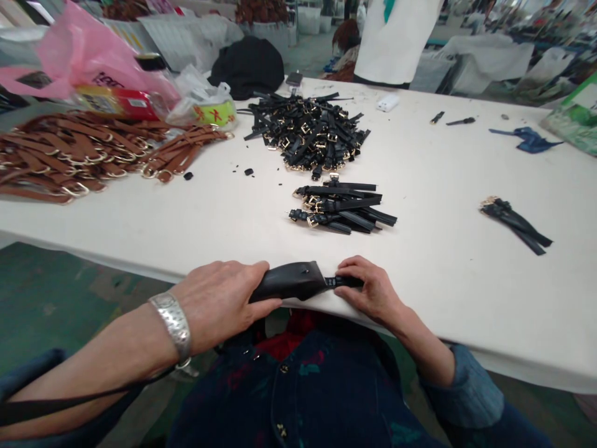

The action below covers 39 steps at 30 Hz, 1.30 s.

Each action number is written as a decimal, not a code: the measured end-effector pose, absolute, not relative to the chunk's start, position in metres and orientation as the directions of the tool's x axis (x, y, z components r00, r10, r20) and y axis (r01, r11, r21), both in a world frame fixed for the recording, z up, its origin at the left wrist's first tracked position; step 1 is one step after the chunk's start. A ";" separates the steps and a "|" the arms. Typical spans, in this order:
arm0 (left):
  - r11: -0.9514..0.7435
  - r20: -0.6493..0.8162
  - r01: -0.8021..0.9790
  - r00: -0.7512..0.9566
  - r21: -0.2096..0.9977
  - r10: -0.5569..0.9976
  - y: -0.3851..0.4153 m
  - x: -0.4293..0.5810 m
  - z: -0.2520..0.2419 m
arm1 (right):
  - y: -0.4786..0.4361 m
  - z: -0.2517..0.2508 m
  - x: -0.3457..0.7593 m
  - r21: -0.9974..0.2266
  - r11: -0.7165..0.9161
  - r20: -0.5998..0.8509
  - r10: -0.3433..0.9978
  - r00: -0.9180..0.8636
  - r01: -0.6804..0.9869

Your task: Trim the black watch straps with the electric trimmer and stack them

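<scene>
My left hand (224, 295), with a silver bracelet at its wrist, is closed around a black handheld tool (289, 281) with a broad, flared end. A black cord or band runs along the left forearm. My right hand (368, 287) pinches a short black strap (332, 282) between thumb and fingers. The strap's near end meets the tool's right end at the table's front edge; whether it goes inside cannot be seen. Beyond both hands lies a small bundle of black buckle straps (345, 205) with gold buckles.
Behind is a larger heap of black buckle straps (312, 134). Brown straps (69, 152) lie at left, near a pink bag (93, 46) and a black cap (249, 65). A few black straps (515, 224) and a blue scrap (532, 138) are at right. A person in white (394, 43) stands across the table.
</scene>
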<state>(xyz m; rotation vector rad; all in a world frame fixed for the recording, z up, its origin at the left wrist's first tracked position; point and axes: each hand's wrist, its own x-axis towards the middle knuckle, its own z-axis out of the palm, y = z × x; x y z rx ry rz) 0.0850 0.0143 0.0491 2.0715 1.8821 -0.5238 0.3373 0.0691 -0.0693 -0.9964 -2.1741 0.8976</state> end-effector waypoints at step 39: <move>0.004 -0.280 0.994 0.028 0.114 0.960 0.010 0.073 0.035 | 0.071 -0.069 0.335 -0.582 0.617 0.363 0.779 -0.511 0.529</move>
